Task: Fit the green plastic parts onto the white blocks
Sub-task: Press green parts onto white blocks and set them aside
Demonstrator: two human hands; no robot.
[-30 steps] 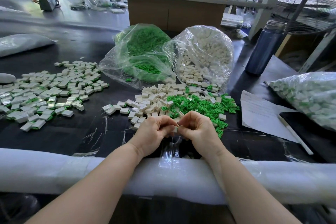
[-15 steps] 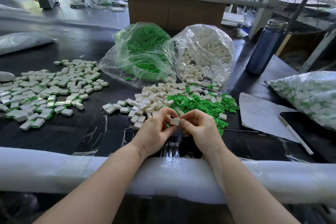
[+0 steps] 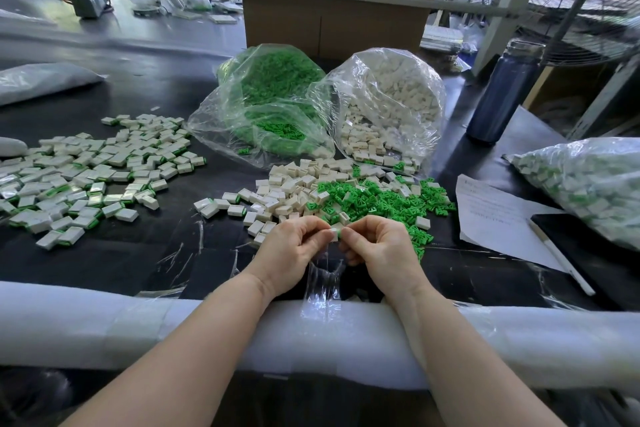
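Pinching small white block [image 3: 334, 233] between left hand [image 3: 291, 251], right hand [image 3: 380, 246]

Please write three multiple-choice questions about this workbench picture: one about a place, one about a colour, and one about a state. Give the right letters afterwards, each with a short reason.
1. Where does the spread of finished blocks lie?
A. At the person's left on the table
B. Inside the cardboard box
C. On the sheet of paper

2. What colour is the bottle at the far right of the table?
A. Red
B. Dark blue
C. Yellow

3. What are the two hands doing?
A. Resting flat on the table
B. Lifting a bag
C. Pinching one small block between them

Answers:
1 A: the finished blocks cover the black table on the left side.
2 B: the bottle is dark blue with a grey cap.
3 C: the left hand and right hand meet at a white block with green at its edge.
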